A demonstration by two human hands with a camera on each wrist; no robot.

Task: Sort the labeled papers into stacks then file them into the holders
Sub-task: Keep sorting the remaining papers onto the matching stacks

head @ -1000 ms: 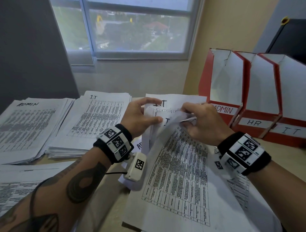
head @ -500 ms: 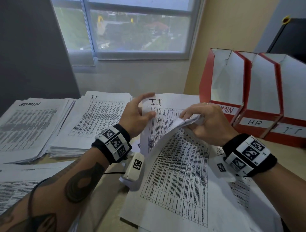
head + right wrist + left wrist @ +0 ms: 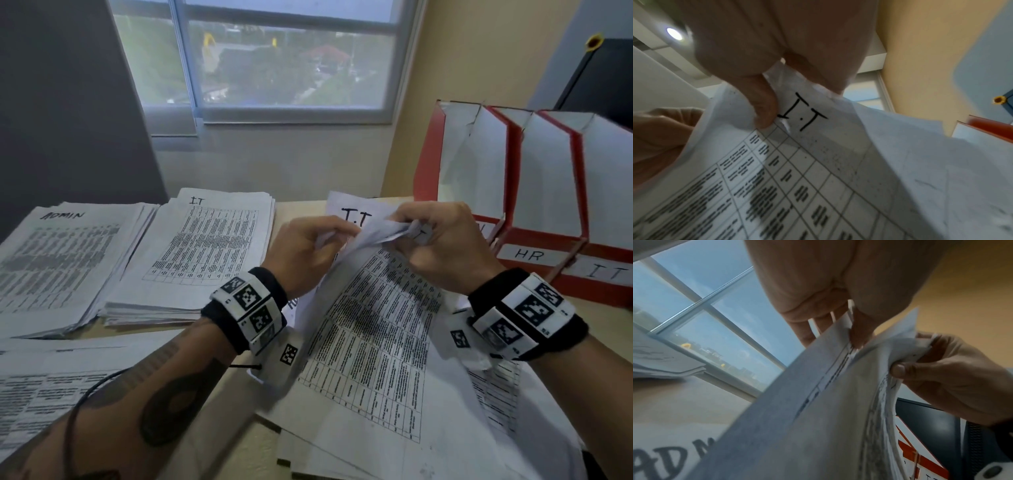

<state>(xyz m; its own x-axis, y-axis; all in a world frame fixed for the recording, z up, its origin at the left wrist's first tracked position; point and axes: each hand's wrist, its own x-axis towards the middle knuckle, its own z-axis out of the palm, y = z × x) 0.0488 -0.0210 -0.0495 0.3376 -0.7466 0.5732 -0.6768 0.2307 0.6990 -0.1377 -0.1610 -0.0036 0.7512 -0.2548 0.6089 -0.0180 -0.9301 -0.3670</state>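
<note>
Both hands lift the top of a loose pile of printed sheets (image 3: 373, 342) in front of me. My right hand (image 3: 442, 240) pinches the crumpled upper edge of an I.T sheet (image 3: 807, 116) between thumb and fingers. My left hand (image 3: 308, 253) pinches the sheets' left upper edge (image 3: 844, 340), thumb tucked between the pages. Behind them another sheet marked I.T (image 3: 356, 216) lies flat. Sorted stacks marked ADMIN (image 3: 58, 260) and IT (image 3: 202, 250) lie on the left. Three red holders labelled ADMIN (image 3: 459, 164), HR (image 3: 534, 192) and IT (image 3: 606, 212) stand at the right.
More printed sheets (image 3: 44, 383) lie at the near left, under my left forearm. A window (image 3: 274, 58) fills the wall ahead, a dark panel (image 3: 68, 102) stands at the left and a dark screen (image 3: 603, 78) behind the holders. Bare desk (image 3: 301, 205) shows between the stacks.
The right hand has raised and crumpled the sheets' top edge, lifting it off the pile. The left hand has closed from a loose touch into a pinch on the left edge.
</note>
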